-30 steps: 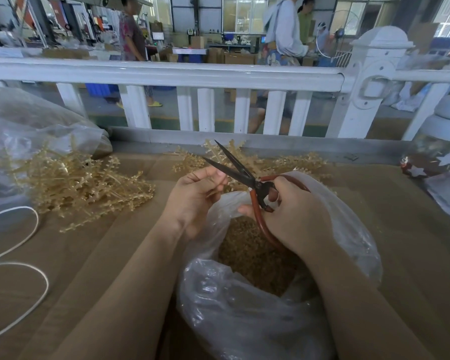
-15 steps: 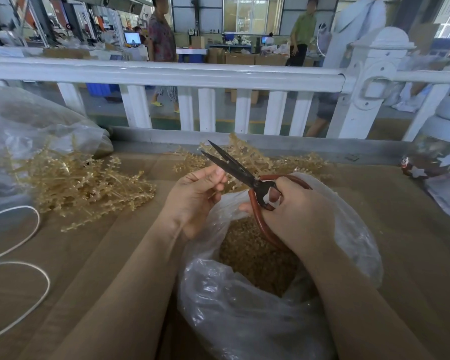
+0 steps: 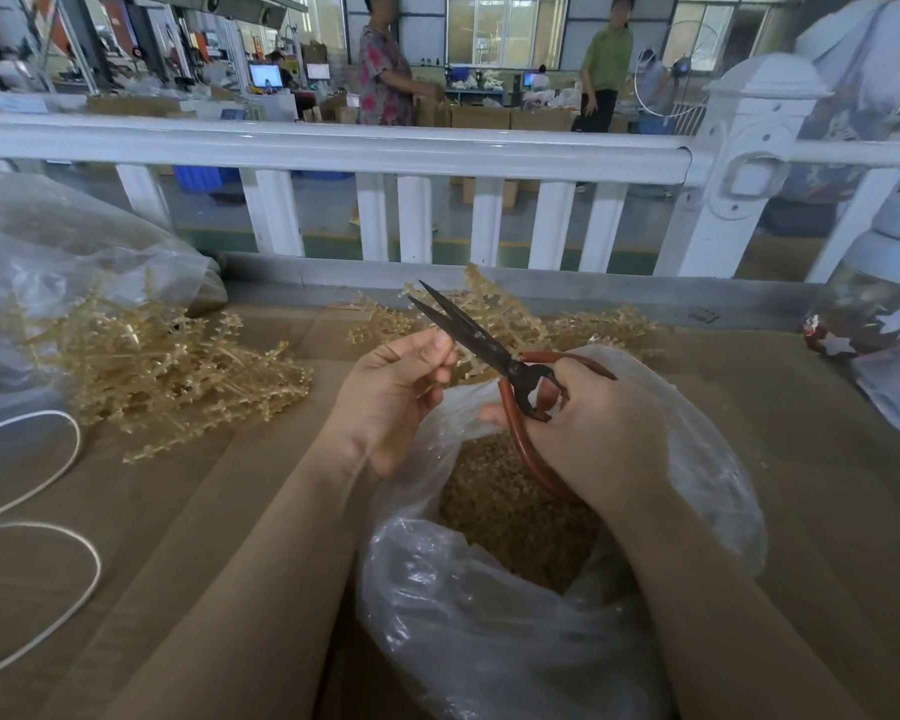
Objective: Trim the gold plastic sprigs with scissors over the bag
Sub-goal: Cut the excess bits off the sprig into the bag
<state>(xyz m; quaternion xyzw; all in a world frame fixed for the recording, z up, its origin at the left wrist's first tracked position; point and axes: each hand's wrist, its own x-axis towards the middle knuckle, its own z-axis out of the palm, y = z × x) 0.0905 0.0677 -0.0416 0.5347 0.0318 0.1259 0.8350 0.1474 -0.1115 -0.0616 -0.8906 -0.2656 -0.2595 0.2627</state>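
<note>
My right hand grips the red handles of black-bladed scissors, whose blades point up and left and stand only slightly apart. Just left of the blades, my left hand pinches a thin gold sprig piece that its fingers mostly hide. Both hands hover over a clear plastic bag holding gold trimmings. A pile of gold sprigs lies to the left, and another pile of sprigs lies behind the hands.
The cardboard-covered table ends at a white railing. A large clear bag sits at far left with a white cord looping below it. A star-decorated jar stands at right. People stand beyond the railing.
The scissor blades have closed from wide apart to almost together. Both hands stayed over the bag. People behind the railing walked to the right.
</note>
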